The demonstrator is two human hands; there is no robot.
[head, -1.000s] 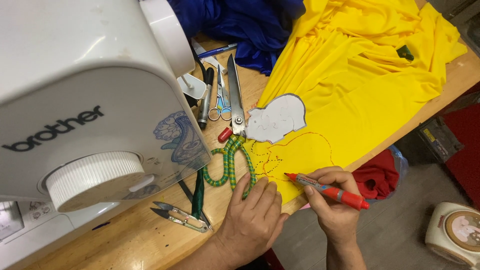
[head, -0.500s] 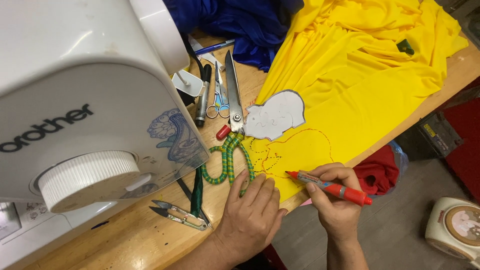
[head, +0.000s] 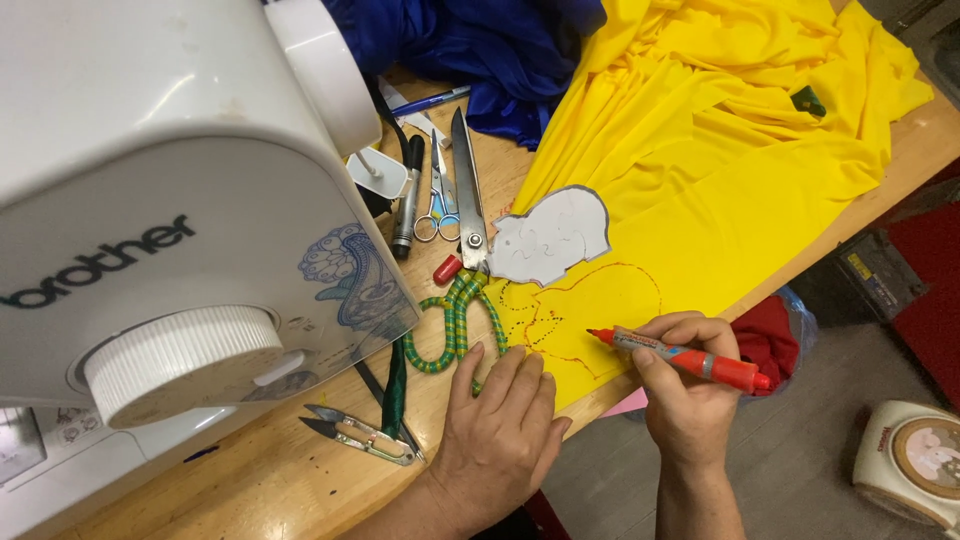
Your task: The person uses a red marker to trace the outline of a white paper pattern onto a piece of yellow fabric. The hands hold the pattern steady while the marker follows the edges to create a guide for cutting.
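Wooden bench (head: 250, 480): left hand (head: 495, 435) flat on yellow cloth (head: 720, 190), right-hand fingers (head: 660, 350) gripping red marker (head: 685, 358).

The red marker (head: 690, 360) lies nearly level in the right hand (head: 690, 400), its tip pointing left just over the yellow fabric (head: 720, 190). That fabric lies spread and rumpled over the desk (head: 250, 480), a dotted red outline drawn near its front edge, where the left hand (head: 495, 440) presses flat.

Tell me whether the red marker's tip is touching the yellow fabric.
Cannot tell. In the head view the red marker in the right hand points its tip over the yellow fabric; contact or gap is unclear.
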